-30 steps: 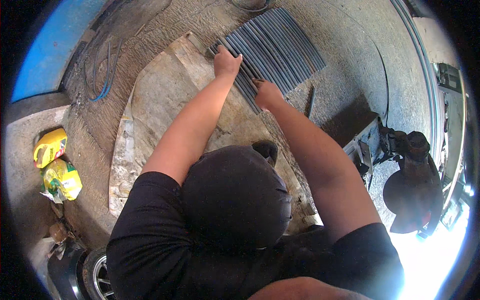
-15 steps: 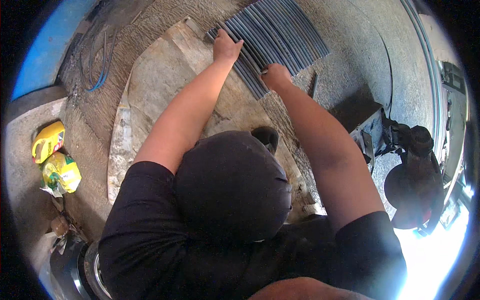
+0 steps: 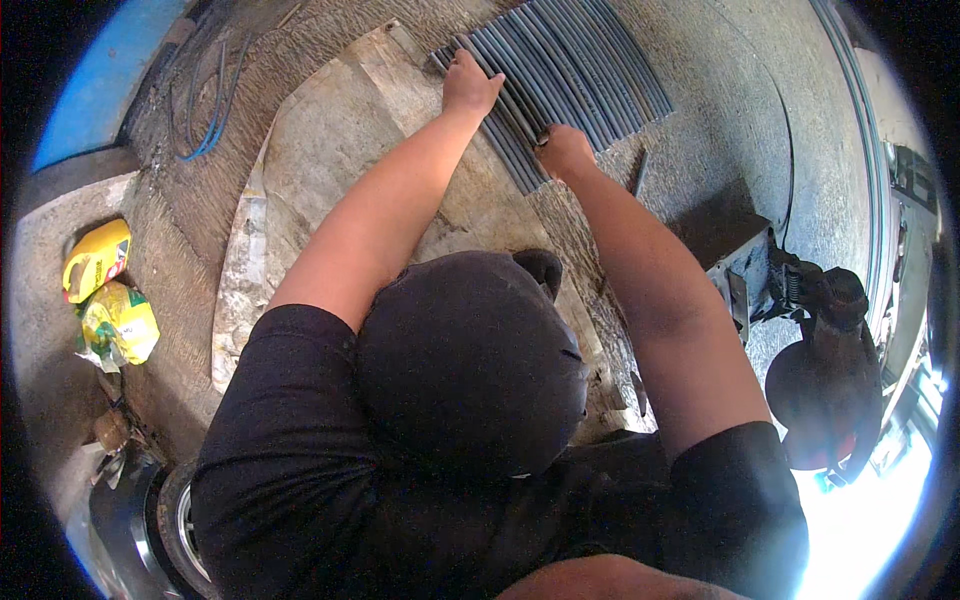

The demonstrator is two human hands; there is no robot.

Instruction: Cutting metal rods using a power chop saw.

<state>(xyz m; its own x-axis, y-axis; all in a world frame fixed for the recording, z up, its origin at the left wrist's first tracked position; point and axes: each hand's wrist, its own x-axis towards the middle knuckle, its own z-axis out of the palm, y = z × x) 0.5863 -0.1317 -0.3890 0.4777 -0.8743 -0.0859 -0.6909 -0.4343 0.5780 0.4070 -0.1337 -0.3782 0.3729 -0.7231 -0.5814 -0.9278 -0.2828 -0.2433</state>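
Note:
A row of long grey rods (image 3: 580, 75) lies side by side on the ground at the far middle. Over its left part, my left hand (image 3: 472, 86) has its fingers bent around the upper stretch of one rod, with the thumb sticking out to the right. My right hand (image 3: 566, 154) is closed at the lower end of the row, on what looks like the same rod. The undersides of both hands and most of the fingertips are hidden. Next to the hands spreads a stained, pale sheet (image 3: 320, 170).
One loose short rod (image 3: 641, 172) lies right of my right hand. A dark metal machine (image 3: 835, 330) stands at the right. Yellow containers, a jug (image 3: 97, 262) and a bag (image 3: 122, 325), sit at the left. A blue cable loop (image 3: 212, 135) lies at the far left.
The whole view has shifted slightly, so the rods and both hands appear a little further right. Both hands keep their places on the row.

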